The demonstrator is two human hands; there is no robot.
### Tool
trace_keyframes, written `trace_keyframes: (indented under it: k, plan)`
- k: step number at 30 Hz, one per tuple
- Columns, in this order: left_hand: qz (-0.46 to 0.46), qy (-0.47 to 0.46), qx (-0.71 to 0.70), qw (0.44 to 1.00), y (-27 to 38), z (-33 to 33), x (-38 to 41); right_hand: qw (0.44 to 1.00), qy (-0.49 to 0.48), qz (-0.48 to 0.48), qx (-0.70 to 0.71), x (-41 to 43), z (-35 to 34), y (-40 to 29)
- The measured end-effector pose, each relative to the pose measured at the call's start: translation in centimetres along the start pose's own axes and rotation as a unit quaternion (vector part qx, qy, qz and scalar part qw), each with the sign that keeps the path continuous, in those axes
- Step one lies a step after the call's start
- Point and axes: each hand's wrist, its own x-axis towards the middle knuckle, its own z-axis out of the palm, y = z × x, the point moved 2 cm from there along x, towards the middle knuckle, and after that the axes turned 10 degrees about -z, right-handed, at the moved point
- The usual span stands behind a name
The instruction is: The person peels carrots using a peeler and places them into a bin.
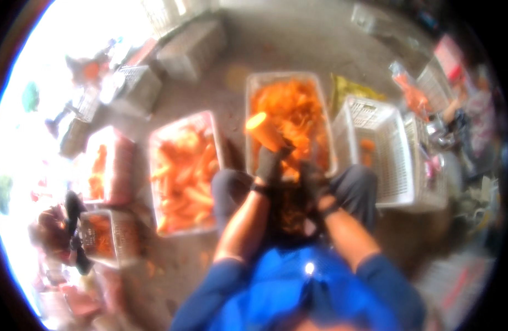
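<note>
My left hand point(269, 163), in a dark glove, is closed around the lower end of a thick orange carrot point(263, 130) whose pale cut end points up and left. It is over a crate of orange peelings point(289, 87) between my knees. My right hand point(314, 178), also in a dark glove, is close beside it at the crate's near edge; blur hides its fingers and whatever they may hold. To the left stands a crate full of carrots point(185, 190).
White plastic crates point(382, 165) stand to the right, the nearest with a few orange pieces inside. A yellow sack point(353, 89) lies behind them. Grey crates point(192, 47) are at the back left. Other people point(55, 231) sit at the far left and far right.
</note>
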Motion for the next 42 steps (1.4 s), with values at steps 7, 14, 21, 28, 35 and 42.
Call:
trace_keyframes:
  k: [7, 14, 21, 28, 35, 42]
  plan:
    - [-0.087, -0.046, -0.157, 0.983, 1.6, 2.6, -1.1, 0.928, 0.159, 0.072, 0.328, 0.9, -3.8, -0.4]
    - [-0.123, 0.0, -0.182, 0.976, -0.5, 4.0, 0.3, 0.956, 0.18, -0.019, 0.233, 0.7, -2.7, 2.4]
    - [0.065, -0.022, 0.286, 0.956, 3.2, 4.4, 3.5, 0.946, 0.283, -0.121, 0.104, 2.2, -11.8, 6.1]
    - [0.199, -0.142, 0.478, 0.844, 6.7, 11.3, 6.9, 0.935, 0.327, 0.029, 0.137, 1.0, -11.2, 13.0]
    - [0.124, -0.33, 0.599, 0.719, 9.5, 17.5, 7.7, 0.965, 0.234, 0.11, -0.039, -1.6, -10.4, 16.5]
    - [0.201, -0.271, 0.632, 0.698, 11.9, 18.9, 6.9, 0.892, 0.289, 0.233, 0.259, -2.2, -12.8, 16.0]
